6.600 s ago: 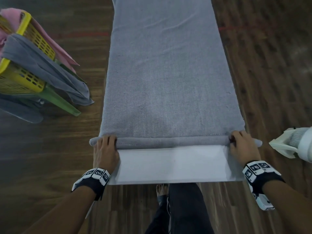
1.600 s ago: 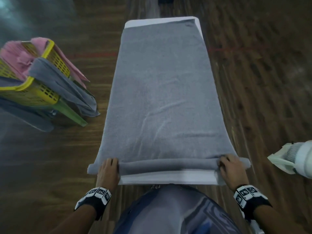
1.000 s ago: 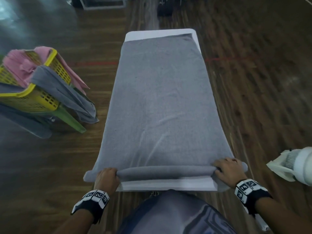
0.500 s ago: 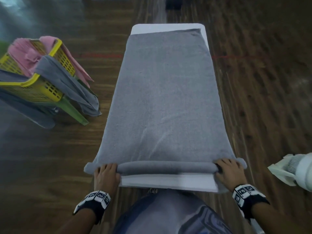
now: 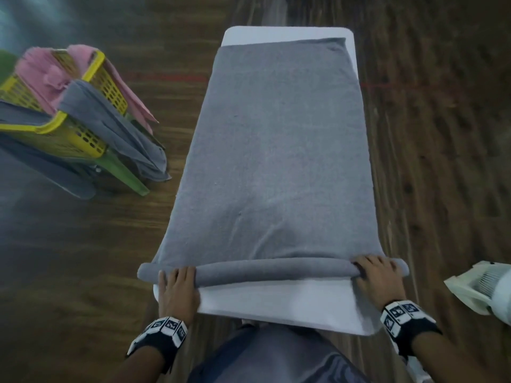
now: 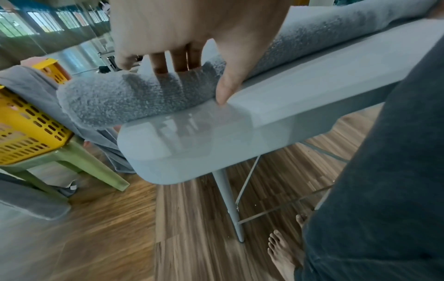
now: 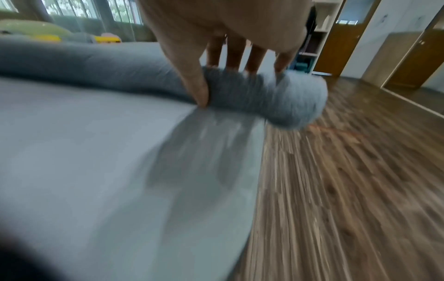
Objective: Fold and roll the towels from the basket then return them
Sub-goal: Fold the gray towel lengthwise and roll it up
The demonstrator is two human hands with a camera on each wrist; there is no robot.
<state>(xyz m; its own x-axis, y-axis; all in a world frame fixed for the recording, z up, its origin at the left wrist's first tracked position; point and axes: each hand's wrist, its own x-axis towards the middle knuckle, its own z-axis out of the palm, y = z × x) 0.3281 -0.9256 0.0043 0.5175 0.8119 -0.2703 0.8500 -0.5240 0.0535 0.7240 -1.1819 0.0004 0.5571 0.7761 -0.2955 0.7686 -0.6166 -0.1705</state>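
I have the grey terry towel (image 5: 279, 150) spread along the white worktop (image 5: 276, 305), its near end rolled. It looks soft and limp, so I grip at both roll ends: left hand (image 5: 177, 288) and right hand (image 5: 378, 277), fingers (image 6: 179, 57) curled over, thumbs tucked under.

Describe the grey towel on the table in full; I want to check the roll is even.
The grey towel is fluffy terry cloth, lying flat along the narrow white table and covering most of it. Its near end is wound into a thin roll, fairly even, whose two ends overhang the table's sides. The left hand and right hand grip the roll near each end, fingers over it, thumbs behind. A few soft creases lie just beyond the roll.
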